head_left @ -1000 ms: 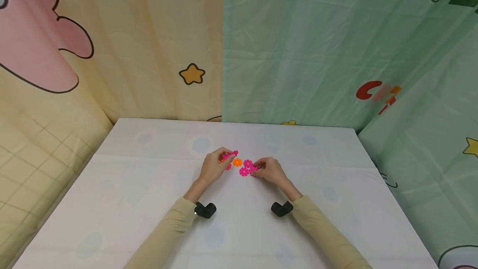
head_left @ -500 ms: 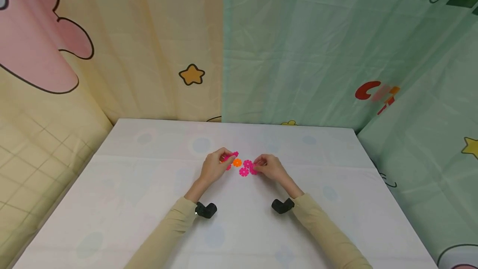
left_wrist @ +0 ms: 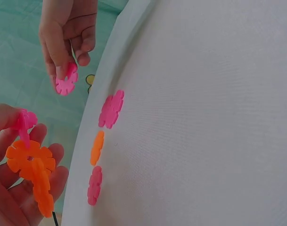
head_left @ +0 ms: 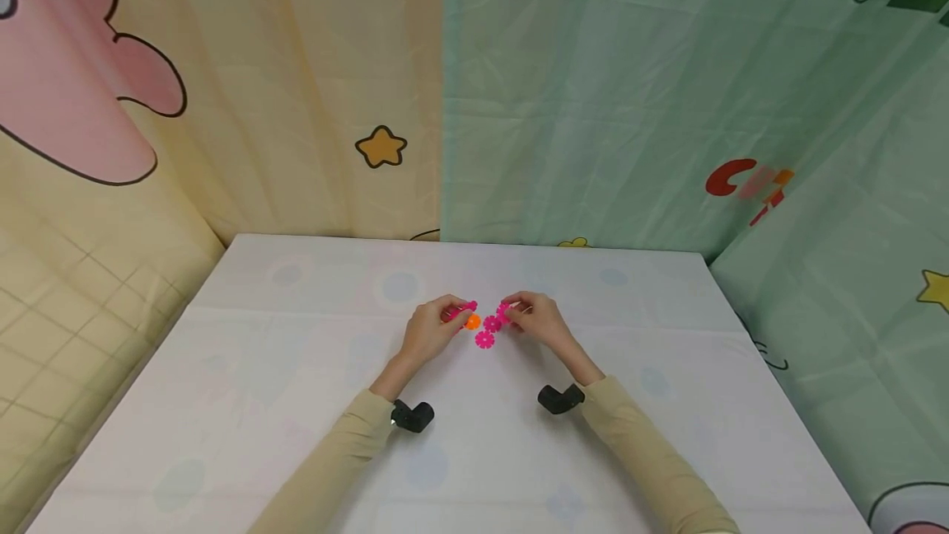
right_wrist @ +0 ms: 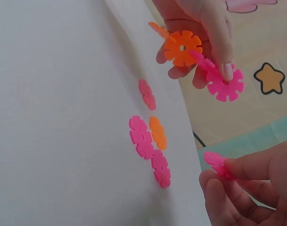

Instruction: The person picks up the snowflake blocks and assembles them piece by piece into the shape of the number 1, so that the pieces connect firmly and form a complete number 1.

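Note:
My left hand (head_left: 432,328) pinches a joined chain of slotted, flower-shaped plastic discs. In the right wrist view a pink disc (right_wrist: 226,84) sits under its thumb, linked to another pink one seen edge-on, then an orange disc (right_wrist: 182,48) and a second orange one tilted at the end. Thumb and fingertips of my right hand (head_left: 537,318) pinch a single pink disc (left_wrist: 67,80), raised off the table. A small gap separates it from the chain. Below the hands, loose pink discs (right_wrist: 141,137) and an orange disc (right_wrist: 158,133) lie flat.
A white cloth with pale spots covers the table (head_left: 474,452). Its far edge (head_left: 630,251) runs just beyond the hands. Printed curtains (head_left: 563,105) hang behind and at both sides. Black wrist cameras (head_left: 412,416) sit at the sleeve cuffs.
My right hand has lifted a pink disc from beside the loose ones and brought it up, away from the table. The left hand has shifted slightly right with its chain.

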A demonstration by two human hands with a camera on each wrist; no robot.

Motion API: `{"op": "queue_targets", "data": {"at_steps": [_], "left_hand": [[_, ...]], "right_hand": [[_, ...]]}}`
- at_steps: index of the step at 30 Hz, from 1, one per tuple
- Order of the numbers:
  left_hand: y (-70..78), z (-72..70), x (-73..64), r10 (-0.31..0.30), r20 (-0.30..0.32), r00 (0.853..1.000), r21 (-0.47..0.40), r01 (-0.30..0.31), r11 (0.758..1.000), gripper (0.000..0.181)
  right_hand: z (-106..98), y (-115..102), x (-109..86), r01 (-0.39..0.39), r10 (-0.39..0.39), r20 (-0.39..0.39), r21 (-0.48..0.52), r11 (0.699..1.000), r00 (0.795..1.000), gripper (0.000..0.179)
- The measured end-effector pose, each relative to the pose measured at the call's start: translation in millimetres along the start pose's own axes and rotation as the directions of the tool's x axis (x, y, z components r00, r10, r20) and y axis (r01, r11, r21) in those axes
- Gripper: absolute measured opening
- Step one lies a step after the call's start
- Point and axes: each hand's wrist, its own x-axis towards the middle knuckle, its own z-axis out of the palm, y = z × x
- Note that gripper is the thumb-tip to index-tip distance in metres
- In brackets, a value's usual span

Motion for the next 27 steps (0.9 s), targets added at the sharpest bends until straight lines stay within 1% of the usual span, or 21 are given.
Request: {"op": "queue_targets", "data": {"at_steps": [5, 9, 15, 22, 27], "left_hand": [[1.7, 1.1, 0.5, 0.012, 0.013, 1.0, -0.027, -0.012, 1.0, 0.018], [2.1, 1.9, 1.7, 0.024, 0.023, 0.999, -0.05, -0.023, 0.998, 0.017], [1.5, 3.5, 3.6, 0.037, 0.025, 0.999, -0.071, -0.035, 0.997, 0.015], [-0.1, 8.5, 4.7, 0.051, 0.017, 0.999, -0.023, -0.051, 0.998, 0.015], [-0.1, 10.5, 4.8, 0.073, 0.018, 0.997, 0.007, -0.073, 0.997, 0.013]], "right_hand": [[-0.3, -5.9, 2.2, 0.013, -0.011, -0.03, 0.046, 0.999, 0.999, 0.022], [0.6, -8.9, 5.6, 0.052, -0.047, -0.056, 0.095, 0.994, 0.997, 0.022], [3.5, -13.6, 7.7, 0.083, -0.07, -0.097, 0.136, 0.987, 0.993, 0.023], [9.7, -21.2, 4.1, 0.133, -0.106, -0.139, 0.207, 0.969, 0.985, 0.025], [14.3, -23.6, 3.8, 0.161, -0.131, -0.153, 0.209, 0.965, 0.98, 0.025]]}}
